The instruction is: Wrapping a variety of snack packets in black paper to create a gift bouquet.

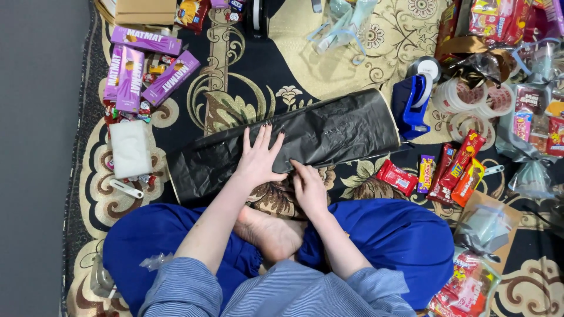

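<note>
On the patterned carpet [235, 88] before your crossed legs lies the biggest thing in play: a long parcel wrapped in black paper [305, 138], stretched from lower left to upper right. From how it lies, I judge the wrapping largely done: the black sheet covers the whole length and nothing of the contents shows, though the paper is wrinkled and the near edge at the lower left looks loose and not yet flattened. Whether any tape already holds the seam, you cannot tell from this view.

Your left hand [258, 158] rests flat on the parcel with fingers spread wide, gripping nothing, just pressing the paper down. Your right hand [308, 185] sits at the near edge just beside it, fingers curled toward the paper's border; it seems to pinch or tuck the edge, but how firmly it has hold is not clear.

Next in size, a blue tape dispenser [411, 105] stands at the parcel's right end, touching or nearly so, untouched by either hand. Purple boxes [144, 64] lie well apart at the upper left. Smallest, loose candy bars [446, 170] lie scattered near your right knee.
</note>
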